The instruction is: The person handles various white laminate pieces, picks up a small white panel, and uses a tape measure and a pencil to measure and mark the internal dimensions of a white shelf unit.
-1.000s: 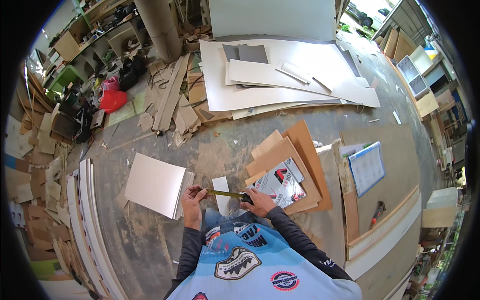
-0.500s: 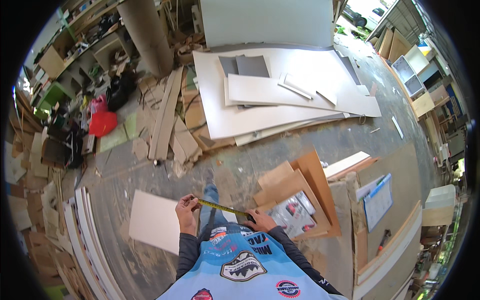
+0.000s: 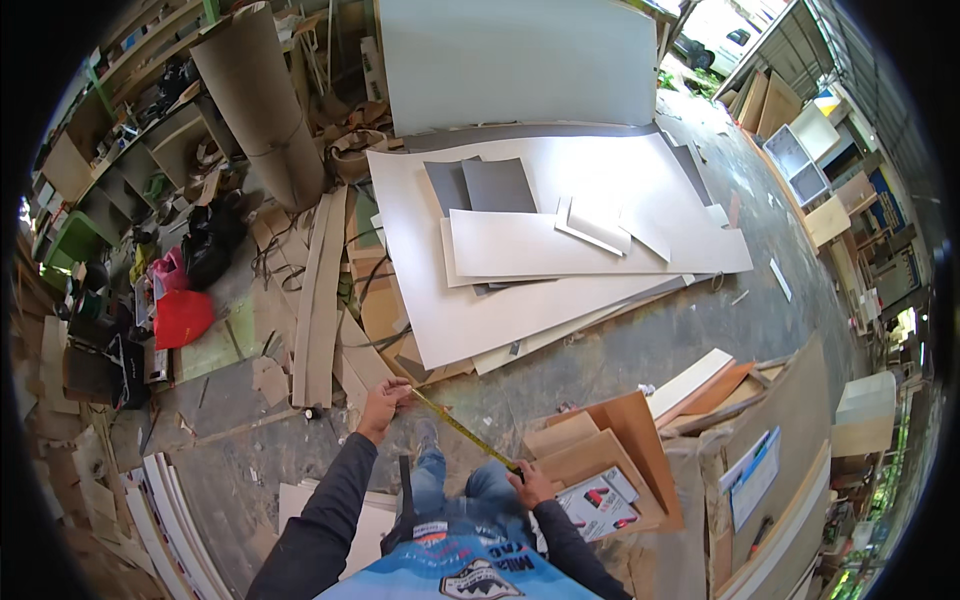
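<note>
A yellow tape measure [image 3: 458, 427] stretches in the air between my two hands, its blade slanting down to the right. My left hand [image 3: 382, 410] pinches the free end of the blade, with that arm reaching forward. Lower and to the right, my right hand [image 3: 534, 486] is closed around the dark case, which the fingers mostly cover. The blade passes above my legs and the grey floor. Just beyond both hands lie large white sheets [image 3: 410, 270], stacked flat, with white strips and dark grey pieces on top.
Brown boards and a printed package [image 3: 592, 505] stand close by my right hand. A bench [image 3: 790, 400] with a blue clipboard [image 3: 755, 470] is farther right. Long offcuts [image 3: 312, 300] and a red bag [image 3: 183, 318] lie left. Pale strips [image 3: 165, 520] lean at lower left.
Both hands have moved forward, away from my body, the left one farther. More of the tape blade is now drawn out. My view has tilted, bringing the white sheets lower.
</note>
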The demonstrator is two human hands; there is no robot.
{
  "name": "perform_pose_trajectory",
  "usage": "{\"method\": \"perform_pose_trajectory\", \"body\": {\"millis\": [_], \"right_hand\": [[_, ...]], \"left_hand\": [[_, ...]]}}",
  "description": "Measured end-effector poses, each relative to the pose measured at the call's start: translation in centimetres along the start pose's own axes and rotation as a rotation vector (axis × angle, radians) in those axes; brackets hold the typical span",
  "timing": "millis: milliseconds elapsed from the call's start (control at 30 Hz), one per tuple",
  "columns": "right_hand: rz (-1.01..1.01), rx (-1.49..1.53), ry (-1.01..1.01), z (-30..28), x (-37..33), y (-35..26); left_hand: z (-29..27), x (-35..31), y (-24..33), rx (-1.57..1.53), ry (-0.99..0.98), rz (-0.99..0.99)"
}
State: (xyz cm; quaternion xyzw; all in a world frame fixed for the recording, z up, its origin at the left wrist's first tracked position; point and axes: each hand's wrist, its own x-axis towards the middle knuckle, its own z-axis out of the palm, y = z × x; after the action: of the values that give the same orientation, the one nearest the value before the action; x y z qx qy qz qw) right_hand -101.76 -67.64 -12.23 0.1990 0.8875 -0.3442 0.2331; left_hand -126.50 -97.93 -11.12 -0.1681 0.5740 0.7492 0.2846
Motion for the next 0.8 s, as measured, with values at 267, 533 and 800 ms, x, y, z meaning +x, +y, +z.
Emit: {"method": "perform_pose_trajectory", "body": {"millis": [267, 533, 800], "right_hand": [[0.435, -0.333, 0.077, 11.1, 7.8, 0.6], [0.407, -0.532, 0.155, 15.7, 10.6, 5.8], [0.247, -0.612, 0.169, 14.6, 9.4, 7.3]], "left_hand": [[-6.6, 17.2, -14.9, -0.161, 0.362, -0.297], [-7.8, 31.8, -24.1, 0.116, 0.368, -0.225], [-3.5, 43.2, -26.9, 0.043, 0.389, -0.332]]}}
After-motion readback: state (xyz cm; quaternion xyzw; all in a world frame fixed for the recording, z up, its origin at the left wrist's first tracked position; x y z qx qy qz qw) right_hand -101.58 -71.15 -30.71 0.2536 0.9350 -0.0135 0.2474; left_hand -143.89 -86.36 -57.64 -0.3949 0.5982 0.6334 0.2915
